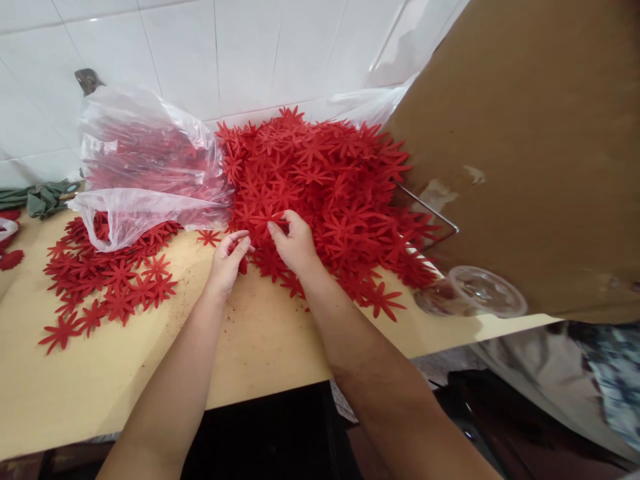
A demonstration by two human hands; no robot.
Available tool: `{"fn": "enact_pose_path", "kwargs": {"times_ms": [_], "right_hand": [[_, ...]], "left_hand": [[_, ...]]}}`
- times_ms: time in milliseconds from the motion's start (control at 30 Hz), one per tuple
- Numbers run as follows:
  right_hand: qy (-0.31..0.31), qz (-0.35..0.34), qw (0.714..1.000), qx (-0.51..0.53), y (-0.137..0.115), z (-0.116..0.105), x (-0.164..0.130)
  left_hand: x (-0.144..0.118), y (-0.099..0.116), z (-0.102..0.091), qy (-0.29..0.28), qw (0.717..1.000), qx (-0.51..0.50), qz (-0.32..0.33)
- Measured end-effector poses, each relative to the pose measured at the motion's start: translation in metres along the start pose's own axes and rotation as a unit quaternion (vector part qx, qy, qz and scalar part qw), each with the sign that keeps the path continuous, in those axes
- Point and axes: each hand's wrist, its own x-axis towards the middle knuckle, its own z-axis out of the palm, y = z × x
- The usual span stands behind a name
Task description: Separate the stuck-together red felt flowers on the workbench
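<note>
A big heap of red star-shaped flower cutouts (320,173), which look like felt, lies in front of me. At its near edge, my right hand (297,245) pinches a red flower cutout (267,219) between thumb and fingers. My left hand (229,261) is just to the left, its fingers curled and the thumb brought up to the forefinger. Whatever may be in that pinch is too small to name. Behind my left hand, a single cutout (209,237) rests on the table.
A clear plastic bag (150,153) full of red cutouts stands against the tiled wall. Below it spreads a smaller pile of cutouts (120,287). On the right are a clear plastic tub (487,291), a thin metal rod (430,208) and a large brown board (540,153). Green cloth (45,198) lies far left.
</note>
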Motion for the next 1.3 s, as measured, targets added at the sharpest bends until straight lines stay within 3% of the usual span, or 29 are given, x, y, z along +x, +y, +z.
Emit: {"fn": "enact_pose_path", "kwargs": {"times_ms": [167, 300, 367, 467, 567, 700, 933, 1100, 1200, 1300], "right_hand": [[0.073, -0.034, 0.995, -0.053, 0.008, -0.006, 0.004], [0.144, -0.146, 0.949, -0.238, -0.001, -0.010, 0.001], [0.125, -0.191, 0.932, -0.282, -0.011, -0.008, -0.005], [0.031, -0.220, 0.940, -0.259, -0.024, 0.000, -0.015], [-0.062, -0.186, 0.961, -0.196, -0.025, 0.008, -0.020], [-0.118, -0.059, 0.986, -0.103, -0.015, 0.012, -0.019], [-0.219, 0.014, 0.976, -0.002, -0.016, 0.007, -0.014], [-0.261, 0.056, 0.960, 0.089, -0.018, 0.005, -0.014], [-0.244, 0.054, 0.963, 0.095, -0.013, 0.007, -0.012], [-0.161, 0.022, 0.986, 0.030, -0.008, 0.005, -0.008]], "left_hand": [[0.001, 0.001, 0.000, 0.026, 0.996, -0.070, -0.049], [0.001, 0.005, 0.003, 0.073, 0.981, -0.141, -0.113], [0.001, 0.006, 0.003, 0.079, 0.974, -0.161, -0.137], [0.001, 0.005, 0.002, 0.073, 0.973, -0.171, -0.138], [0.002, 0.000, -0.001, 0.051, 0.981, -0.152, -0.111], [0.003, -0.005, 0.000, 0.035, 0.995, -0.067, -0.062], [0.004, -0.003, 0.002, 0.042, 0.999, -0.027, -0.016], [0.004, -0.001, 0.001, 0.046, 0.998, -0.021, -0.036], [0.002, 0.001, 0.001, 0.026, 0.998, -0.025, -0.051], [0.000, 0.001, 0.002, 0.008, 0.997, -0.041, -0.061]]}}
